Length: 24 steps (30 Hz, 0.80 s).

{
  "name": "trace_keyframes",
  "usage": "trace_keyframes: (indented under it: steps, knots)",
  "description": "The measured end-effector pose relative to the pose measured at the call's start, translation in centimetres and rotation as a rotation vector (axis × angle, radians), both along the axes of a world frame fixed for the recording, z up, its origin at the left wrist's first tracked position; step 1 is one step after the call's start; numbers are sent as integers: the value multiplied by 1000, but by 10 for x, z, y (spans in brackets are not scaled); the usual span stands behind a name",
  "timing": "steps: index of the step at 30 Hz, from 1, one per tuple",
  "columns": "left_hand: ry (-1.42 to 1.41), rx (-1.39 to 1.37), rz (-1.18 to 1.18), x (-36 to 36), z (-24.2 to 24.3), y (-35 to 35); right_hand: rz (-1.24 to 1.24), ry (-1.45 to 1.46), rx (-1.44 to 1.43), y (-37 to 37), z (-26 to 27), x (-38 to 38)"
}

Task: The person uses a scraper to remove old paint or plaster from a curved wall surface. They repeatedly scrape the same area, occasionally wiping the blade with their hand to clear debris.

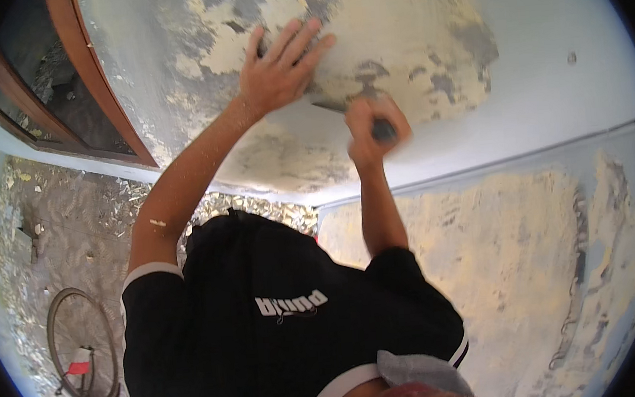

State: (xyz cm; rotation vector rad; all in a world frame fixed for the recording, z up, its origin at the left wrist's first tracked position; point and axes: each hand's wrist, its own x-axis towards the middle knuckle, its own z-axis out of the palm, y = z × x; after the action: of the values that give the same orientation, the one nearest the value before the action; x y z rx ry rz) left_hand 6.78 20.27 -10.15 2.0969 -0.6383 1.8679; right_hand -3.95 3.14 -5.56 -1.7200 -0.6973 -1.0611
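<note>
Ahead of me stands a wall (538, 19) with pale blue paint around a large patch (393, 19) stripped to cream and grey. My left hand (279, 72) rests against that patch with its fingers spread, holding nothing. To its lower right, my right hand (376, 124) is closed around the dark handle of a scraper (384, 130). The scraper's thin blade (328, 107) points left along the wall, below my left hand. The right hand is slightly blurred, and whether the blade touches the surface I cannot tell.
A brown wooden frame (80, 66) borders the wall at upper left. Paint flakes (240, 205) litter the floor at the wall's foot. A bicycle (83, 351) stands at lower left. The adjoining right wall (467, 254) is also largely stripped.
</note>
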Motion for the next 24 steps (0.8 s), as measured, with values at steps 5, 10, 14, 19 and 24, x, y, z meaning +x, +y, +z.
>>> trace_keyframes:
  steps: [5, 10, 14, 19, 24]
  knots:
    - [26, 8, 21, -9, -9, -5, 144, -100, 96, -10, 16, -8]
    - [7, -8, 22, -3, -13, -6, 65, -169, 60, -25, 14, 2]
    - [23, 12, 10, -3, -13, -5, 81, -99, 54, -23, -5, 3]
    - [30, 24, 24, -5, -11, -4, 48, 61, 113, -13, 4, 4]
    - [22, 28, 34, -2, -7, -2, 400, -11, 344, 3, 26, -14]
